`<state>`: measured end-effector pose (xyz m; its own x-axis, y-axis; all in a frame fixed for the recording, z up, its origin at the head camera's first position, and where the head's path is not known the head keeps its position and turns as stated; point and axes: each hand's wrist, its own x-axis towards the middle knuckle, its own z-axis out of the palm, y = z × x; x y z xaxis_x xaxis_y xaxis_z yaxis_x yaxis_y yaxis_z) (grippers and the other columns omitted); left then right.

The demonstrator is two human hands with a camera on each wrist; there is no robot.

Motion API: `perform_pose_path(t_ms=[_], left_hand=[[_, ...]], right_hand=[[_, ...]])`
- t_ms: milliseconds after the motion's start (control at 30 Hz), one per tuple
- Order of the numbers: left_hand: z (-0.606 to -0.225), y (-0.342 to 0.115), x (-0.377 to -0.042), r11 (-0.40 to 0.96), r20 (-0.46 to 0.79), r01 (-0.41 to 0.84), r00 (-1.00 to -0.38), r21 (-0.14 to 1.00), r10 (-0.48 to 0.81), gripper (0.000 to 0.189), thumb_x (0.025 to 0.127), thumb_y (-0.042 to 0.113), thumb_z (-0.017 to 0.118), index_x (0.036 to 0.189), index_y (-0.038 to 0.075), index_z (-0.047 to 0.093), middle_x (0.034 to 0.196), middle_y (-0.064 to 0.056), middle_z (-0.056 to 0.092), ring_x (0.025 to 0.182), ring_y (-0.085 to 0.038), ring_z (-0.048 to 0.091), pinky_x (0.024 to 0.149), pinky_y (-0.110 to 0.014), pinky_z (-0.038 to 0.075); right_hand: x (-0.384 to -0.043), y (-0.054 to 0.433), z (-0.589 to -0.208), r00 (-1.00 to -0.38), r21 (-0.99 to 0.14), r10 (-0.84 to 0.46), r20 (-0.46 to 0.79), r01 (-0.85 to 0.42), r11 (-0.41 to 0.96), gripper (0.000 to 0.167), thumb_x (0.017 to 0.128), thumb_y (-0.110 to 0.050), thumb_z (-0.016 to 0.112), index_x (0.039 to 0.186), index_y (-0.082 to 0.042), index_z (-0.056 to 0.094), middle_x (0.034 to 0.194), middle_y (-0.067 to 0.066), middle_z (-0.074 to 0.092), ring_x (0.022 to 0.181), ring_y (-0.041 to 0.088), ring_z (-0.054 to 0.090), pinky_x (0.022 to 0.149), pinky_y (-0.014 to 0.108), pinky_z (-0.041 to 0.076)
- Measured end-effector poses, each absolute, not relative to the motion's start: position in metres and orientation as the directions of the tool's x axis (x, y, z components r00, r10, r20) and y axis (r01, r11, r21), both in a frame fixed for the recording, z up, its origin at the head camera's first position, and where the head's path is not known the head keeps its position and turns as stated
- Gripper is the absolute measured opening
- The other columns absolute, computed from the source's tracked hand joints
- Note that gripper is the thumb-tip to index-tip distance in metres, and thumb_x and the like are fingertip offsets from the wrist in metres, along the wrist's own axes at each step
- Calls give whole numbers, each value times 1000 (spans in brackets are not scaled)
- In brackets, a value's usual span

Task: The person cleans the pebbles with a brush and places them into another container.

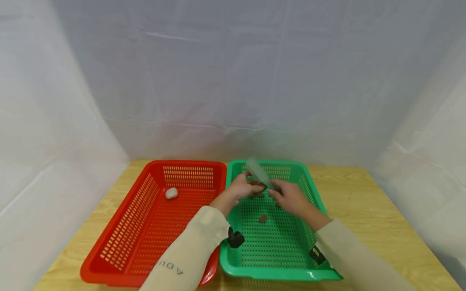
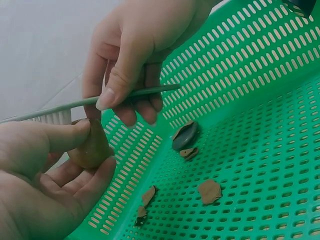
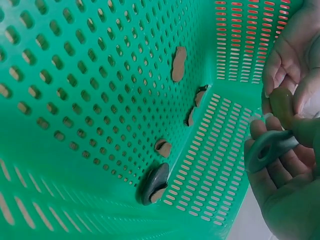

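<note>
Above the green basket (image 1: 225,258), my left hand (image 1: 242,188) pinches a smooth greenish-brown stone (image 2: 93,150) between thumb and fingers. My right hand (image 1: 291,198) grips the handle of a pale green brush (image 1: 259,171), thumb on top and fingers beneath. In the left wrist view, its white bristles (image 2: 57,117) point down right beside the stone; whether they touch it I cannot tell. A hole shows in the handle end (image 3: 270,151) in the right wrist view. Below, a dark, glossy stone (image 2: 185,136) lies in the basket among several brown flakes (image 2: 209,192).
To the left, a red basket (image 1: 120,230) stands against the green one, with a whitish stone (image 1: 171,193) inside. Both rest on a wooden table (image 1: 349,202). White sheeting (image 1: 218,81) hangs behind and at both sides.
</note>
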<state>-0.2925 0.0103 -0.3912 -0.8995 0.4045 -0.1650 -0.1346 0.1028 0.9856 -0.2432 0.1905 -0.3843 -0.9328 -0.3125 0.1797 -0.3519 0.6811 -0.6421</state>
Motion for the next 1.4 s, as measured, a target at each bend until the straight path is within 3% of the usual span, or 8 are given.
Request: perform_pose_path(t_ms=[100,333,500,667,900,1167,1267,1400], left_hand=[[-392,10,-291,107,-170,-139,-901,985,399,65,91,2,67,146,0,33,124,-24,60,107,-38,63,93,-41,51],[-391,9,-290,152,-150,-95,-897,984,416,33,95,1,61,126,-7,54,121,-22,59,111,-35,61,91,-39,53],[-390,10,-291,120,-165,-128,-906,984,389,42,95,2,61,135,-5,49,129,-23,54,113,-34,59,88,-37,54],[-387,10,-296,53,-165,-157,-933,986,318,38,95,6,61,132,1,54,130,-20,55,112,-32,60,92,-40,52],[-385,16,-295,-114,-172,-209,-948,971,269,44,94,0,61,137,-2,49,130,-24,54,113,-37,59,84,-33,56],[-370,3,-302,-285,-180,-222,-970,932,165,39,90,-1,66,125,-2,50,119,-22,58,85,-19,62,69,-24,56],[-362,-11,-313,-334,-159,-190,-980,923,117,38,90,-2,67,124,-3,52,115,-19,58,83,-18,61,66,-22,55],[-364,-32,-324,-290,-138,-171,-982,942,130,43,91,1,66,131,-3,51,122,-16,56,84,-16,62,70,-22,56]], right_hand=[[-242,191,-385,-926,-630,-339,164,-363,686,32,99,-11,56,128,2,57,83,5,67,64,15,60,54,28,49],[-242,191,-385,-923,-611,-358,144,-367,702,27,99,-12,56,122,2,60,78,6,64,58,10,53,53,28,45],[-246,193,-385,-945,-627,-300,130,-313,714,28,98,-8,56,121,7,60,79,10,66,62,16,61,53,28,48],[-251,197,-380,-970,-595,-181,164,-243,766,23,99,-8,55,111,9,63,82,15,68,60,18,59,50,29,45],[-250,201,-378,-984,-599,-111,137,-171,783,34,99,-12,55,125,11,56,94,19,70,58,15,55,48,30,41],[-248,200,-383,-987,-547,-115,113,-159,822,35,98,-16,58,123,9,58,99,20,68,67,19,56,56,32,45],[-248,205,-381,-989,-540,-119,84,-146,829,36,99,-17,57,124,8,56,102,20,67,69,20,56,57,33,45],[-246,215,-379,-990,-547,-122,67,-139,825,30,99,-14,56,119,8,56,94,17,66,66,20,53,55,33,43]])
